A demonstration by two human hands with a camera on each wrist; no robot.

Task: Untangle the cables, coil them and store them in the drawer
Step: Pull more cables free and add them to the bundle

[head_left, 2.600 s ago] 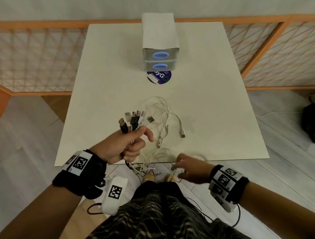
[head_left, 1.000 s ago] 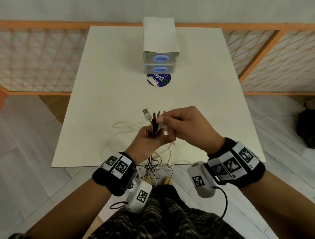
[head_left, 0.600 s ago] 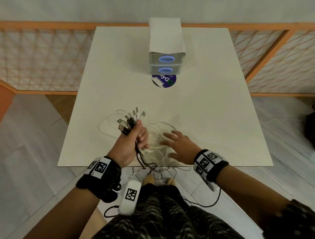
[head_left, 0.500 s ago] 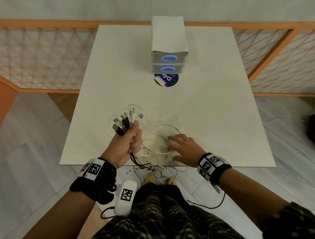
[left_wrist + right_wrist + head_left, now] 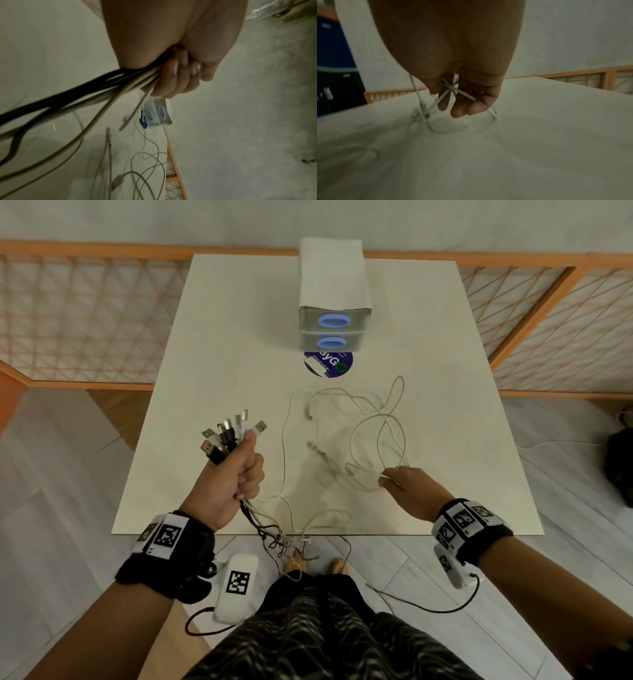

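A round blue sticker [image 5: 328, 365] is lying on the table [image 5: 212, 364], partly tucked under the front of the small drawer unit [image 5: 334, 302]. White letters "yG" and a green "O" are showing on it; the start of the word is being hidden by the unit, and a line of smaller white print beneath is too blurred to read. In the left wrist view the same sticker [image 5: 143, 119] is showing "yG" sideways. Black-and-white square code markers are sitting on both wristbands [image 5: 168, 537] [image 5: 464, 517], carrying no readable text.
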